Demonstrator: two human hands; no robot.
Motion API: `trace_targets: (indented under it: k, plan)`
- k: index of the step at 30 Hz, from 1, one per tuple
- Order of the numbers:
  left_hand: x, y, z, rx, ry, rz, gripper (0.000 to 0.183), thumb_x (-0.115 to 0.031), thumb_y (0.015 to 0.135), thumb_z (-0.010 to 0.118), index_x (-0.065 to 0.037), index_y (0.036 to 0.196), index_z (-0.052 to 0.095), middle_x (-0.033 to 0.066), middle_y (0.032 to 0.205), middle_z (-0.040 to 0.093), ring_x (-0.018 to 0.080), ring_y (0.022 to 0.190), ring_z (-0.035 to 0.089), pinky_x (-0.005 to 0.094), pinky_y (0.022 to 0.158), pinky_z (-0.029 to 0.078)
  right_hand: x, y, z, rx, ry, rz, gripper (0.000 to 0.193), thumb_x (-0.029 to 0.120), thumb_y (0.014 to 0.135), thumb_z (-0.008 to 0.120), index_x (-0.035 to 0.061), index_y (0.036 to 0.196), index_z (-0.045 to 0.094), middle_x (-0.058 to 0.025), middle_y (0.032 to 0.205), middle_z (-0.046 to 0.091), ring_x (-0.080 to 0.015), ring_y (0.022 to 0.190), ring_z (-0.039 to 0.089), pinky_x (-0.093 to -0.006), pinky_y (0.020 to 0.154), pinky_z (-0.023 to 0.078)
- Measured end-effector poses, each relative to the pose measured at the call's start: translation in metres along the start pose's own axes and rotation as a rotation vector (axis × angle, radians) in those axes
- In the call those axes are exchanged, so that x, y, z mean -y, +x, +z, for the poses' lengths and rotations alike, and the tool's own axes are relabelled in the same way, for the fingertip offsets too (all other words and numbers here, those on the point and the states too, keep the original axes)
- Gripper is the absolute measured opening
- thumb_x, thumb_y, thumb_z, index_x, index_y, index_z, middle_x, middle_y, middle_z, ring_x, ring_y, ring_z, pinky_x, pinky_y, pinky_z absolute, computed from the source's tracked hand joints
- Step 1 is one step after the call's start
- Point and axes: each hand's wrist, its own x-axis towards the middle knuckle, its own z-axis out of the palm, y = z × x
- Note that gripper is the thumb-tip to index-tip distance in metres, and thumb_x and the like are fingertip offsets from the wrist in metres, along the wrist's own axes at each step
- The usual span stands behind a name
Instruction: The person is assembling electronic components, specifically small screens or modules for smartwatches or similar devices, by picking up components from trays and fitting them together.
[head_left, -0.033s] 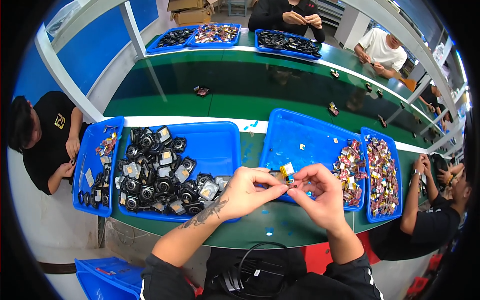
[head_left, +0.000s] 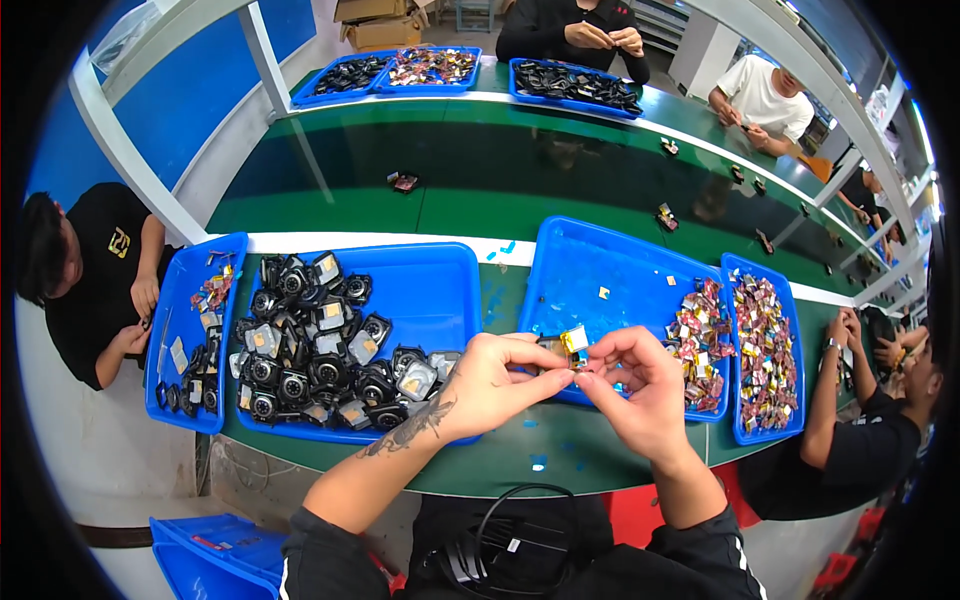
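My left hand [head_left: 513,383], with a tattooed forearm behind it, and my right hand [head_left: 638,385] meet over the near edge of a blue tray [head_left: 620,262]. Both are closed, thumb and finger pinched on one small electronic part. Its silver battery with yellow tape [head_left: 574,340] sticks up between them; fingers hide most of the rest. Left of my hands, black watch bodies [head_left: 325,370] with round sensor backs and pale squares are heaped in another blue tray [head_left: 430,268]. On the right, small circuit boards with batteries [head_left: 700,335] lie piled in the tray beneath my hands.
A narrow blue tray [head_left: 767,430] at the right is full of similar parts. Another narrow tray [head_left: 190,415] stands left, beside a seated co-worker [head_left: 95,280]. Beyond runs a green conveyor belt [head_left: 330,170] with scattered parts. A coiled black cable [head_left: 490,560] lies by my lap.
The battery between my fingers has tilted slightly, and the dark bit below it is now more covered by my fingertips. Both hands stay in nearly the same place.
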Motion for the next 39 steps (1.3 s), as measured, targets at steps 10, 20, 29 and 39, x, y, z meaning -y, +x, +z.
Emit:
trace_targets:
  k: [10, 20, 29, 39]
  plan:
    - [0.007, -0.001, 0.014, -0.032, -0.302, 0.096, 0.041, 0.006, 0.091, 0.059, 0.003, 0.132, 0.054, 0.0146, 0.123, 0.061, 0.0187, 0.109, 0.062, 0.0291, 0.094, 0.053, -0.027, 0.001, 0.016, -0.224, -0.082, -0.202, 0.031, -0.006, 0.082, 0.07, 0.0016, 0.105, 0.051, -0.0033, 0.094, 0.057, -0.0076, 0.085, 0.058, -0.0196, 0.07, 0.049]
    - [0.005, 0.001, 0.014, -0.115, -0.267, 0.137, 0.057, 0.006, 0.089, 0.06, -0.007, 0.141, 0.041, 0.0146, 0.116, 0.065, 0.0143, 0.103, 0.064, 0.0262, 0.087, 0.053, -0.022, 0.004, 0.012, -0.184, -0.108, -0.134, 0.036, -0.007, 0.081, 0.07, -0.0017, 0.111, 0.05, -0.0081, 0.092, 0.06, -0.0085, 0.077, 0.06, -0.022, 0.064, 0.054]
    - [0.013, 0.001, 0.02, -0.224, -0.328, 0.112, 0.048, 0.006, 0.088, 0.062, -0.006, 0.129, 0.039, 0.0166, 0.113, 0.065, 0.0179, 0.103, 0.065, 0.0289, 0.088, 0.054, -0.018, 0.011, 0.02, -0.178, -0.307, -0.158, 0.046, -0.005, 0.08, 0.07, 0.0016, 0.121, 0.052, -0.0084, 0.098, 0.061, -0.0126, 0.084, 0.063, -0.0266, 0.069, 0.058]
    - [-0.027, -0.019, -0.067, -0.503, 1.15, 0.28, 0.029, -0.008, 0.084, 0.066, -0.009, 0.112, 0.059, 0.0142, 0.111, 0.063, 0.0323, 0.089, 0.068, 0.038, 0.073, 0.056, -0.033, 0.124, -0.005, 0.13, -0.217, -0.07, 0.048, 0.0, 0.082, 0.067, 0.0011, 0.126, 0.048, -0.0054, 0.078, 0.062, -0.01, 0.075, 0.062, -0.024, 0.063, 0.049]
